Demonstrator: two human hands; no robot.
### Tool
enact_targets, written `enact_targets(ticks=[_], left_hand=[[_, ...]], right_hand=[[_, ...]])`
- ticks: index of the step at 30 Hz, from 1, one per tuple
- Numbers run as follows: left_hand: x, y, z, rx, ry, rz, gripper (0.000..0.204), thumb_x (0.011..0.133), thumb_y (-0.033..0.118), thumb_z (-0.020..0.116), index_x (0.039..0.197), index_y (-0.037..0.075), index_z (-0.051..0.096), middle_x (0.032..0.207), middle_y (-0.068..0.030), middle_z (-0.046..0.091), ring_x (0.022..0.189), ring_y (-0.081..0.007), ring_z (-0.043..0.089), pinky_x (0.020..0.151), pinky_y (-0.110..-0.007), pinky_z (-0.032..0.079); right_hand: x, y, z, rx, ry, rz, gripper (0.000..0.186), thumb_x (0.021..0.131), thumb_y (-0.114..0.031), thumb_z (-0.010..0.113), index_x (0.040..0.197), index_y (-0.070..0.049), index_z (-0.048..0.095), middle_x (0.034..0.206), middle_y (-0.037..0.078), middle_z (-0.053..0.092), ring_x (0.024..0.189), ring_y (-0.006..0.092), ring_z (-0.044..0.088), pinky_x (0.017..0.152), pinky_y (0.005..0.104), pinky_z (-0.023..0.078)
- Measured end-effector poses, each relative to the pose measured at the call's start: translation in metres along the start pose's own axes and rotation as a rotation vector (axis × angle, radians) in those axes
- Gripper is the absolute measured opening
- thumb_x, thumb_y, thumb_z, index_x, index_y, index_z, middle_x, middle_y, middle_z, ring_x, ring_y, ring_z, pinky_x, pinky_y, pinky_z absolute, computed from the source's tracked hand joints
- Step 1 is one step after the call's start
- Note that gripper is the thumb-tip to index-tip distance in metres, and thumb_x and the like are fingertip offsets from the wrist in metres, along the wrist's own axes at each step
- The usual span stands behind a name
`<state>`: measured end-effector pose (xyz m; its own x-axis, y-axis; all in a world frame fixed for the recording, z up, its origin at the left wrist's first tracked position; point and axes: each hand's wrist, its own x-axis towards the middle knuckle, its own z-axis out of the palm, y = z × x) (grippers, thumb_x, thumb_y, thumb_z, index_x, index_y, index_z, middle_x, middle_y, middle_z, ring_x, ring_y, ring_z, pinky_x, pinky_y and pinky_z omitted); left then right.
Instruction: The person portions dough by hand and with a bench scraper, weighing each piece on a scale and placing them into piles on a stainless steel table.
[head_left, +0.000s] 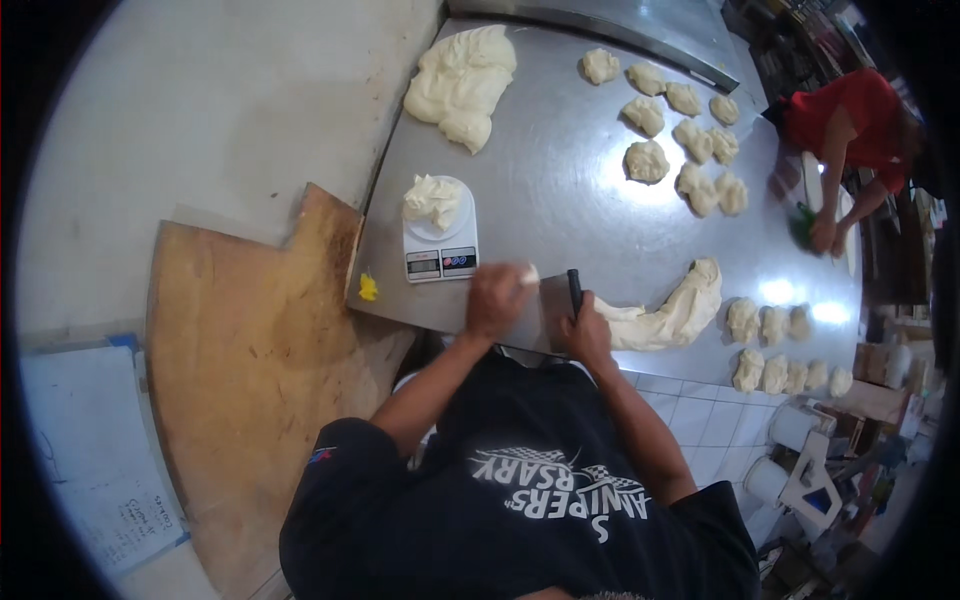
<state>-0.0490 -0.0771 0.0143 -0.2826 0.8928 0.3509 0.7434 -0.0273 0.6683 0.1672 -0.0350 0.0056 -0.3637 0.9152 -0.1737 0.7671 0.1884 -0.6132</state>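
Note:
My left hand (495, 305) is closed on a small piece of pale dough (529, 274), just in front of a white digital scale (425, 260). A lump of dough (430, 200) sits on the scale. My right hand (586, 325) grips the dark handle of a metal dough scraper (553, 305), held upright at the table's front edge. Just right of it lies a long curved strip of dough (660, 315) on the steel table (540, 190).
A big dough mass (460, 80) lies at the back left, with several dough lumps (647, 160) at the back right and front right (773, 372). A wooden board (230, 380) is at left. A person in red (850, 120) works at the right end with a green object (804, 225).

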Motion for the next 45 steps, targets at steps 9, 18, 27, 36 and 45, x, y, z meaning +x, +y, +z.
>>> enact_targets(ticks=[9,18,27,36,45], left_hand=[[0.097,-0.082,-0.086,0.658,0.156,-0.176,0.05,0.097,0.03,0.064,0.143,0.013,0.063,0.163,-0.0199,0.025,0.144,-0.0442,0.029,0.114,-0.062,0.027],[-0.012,0.019,0.065,-0.01,-0.255,0.372,0.033,0.089,0.013,0.062,0.118,0.001,0.07,0.124,-0.0191,0.066,0.115,-0.0388,0.062,0.104,-0.049,0.047],[-0.018,0.029,0.077,-0.116,-0.358,0.23,0.028,0.093,0.01,0.058,0.116,0.0,0.07,0.096,-0.014,0.066,0.097,-0.0319,0.066,0.087,-0.04,0.055],[-0.019,0.019,0.057,-0.123,-0.141,0.095,0.042,0.088,0.024,0.075,0.124,0.003,0.069,0.121,-0.0134,0.07,0.116,-0.033,0.064,0.101,-0.047,0.049],[0.103,-0.114,-0.061,0.499,0.146,-0.107,0.085,0.074,0.048,0.089,0.145,0.015,0.058,0.151,-0.0225,0.048,0.142,-0.0469,0.037,0.116,-0.059,0.034]], right_hand=[[0.013,0.015,-0.011,0.223,-0.054,0.088,0.05,0.089,-0.028,0.08,0.118,0.001,0.052,0.088,0.024,0.07,0.081,0.0396,0.071,0.073,0.0493,0.055],[-0.001,0.005,-0.07,0.845,-0.016,0.368,0.045,0.091,-0.02,0.08,0.124,0.002,0.059,0.107,0.011,0.071,0.092,0.0188,0.067,0.084,0.0341,0.056],[-0.012,0.027,-0.066,0.673,0.031,0.32,0.04,0.092,-0.017,0.076,0.123,0.003,0.06,0.107,0.013,0.07,0.094,0.0198,0.067,0.083,0.0341,0.055],[-0.016,0.018,-0.065,0.651,0.093,0.285,0.037,0.091,-0.017,0.078,0.115,0.003,0.059,0.099,0.015,0.071,0.089,0.0217,0.068,0.081,0.0353,0.055],[-0.014,0.016,-0.059,0.595,0.171,0.262,0.039,0.089,-0.021,0.08,0.111,0.004,0.059,0.095,0.015,0.072,0.088,0.0217,0.07,0.08,0.0365,0.055]])
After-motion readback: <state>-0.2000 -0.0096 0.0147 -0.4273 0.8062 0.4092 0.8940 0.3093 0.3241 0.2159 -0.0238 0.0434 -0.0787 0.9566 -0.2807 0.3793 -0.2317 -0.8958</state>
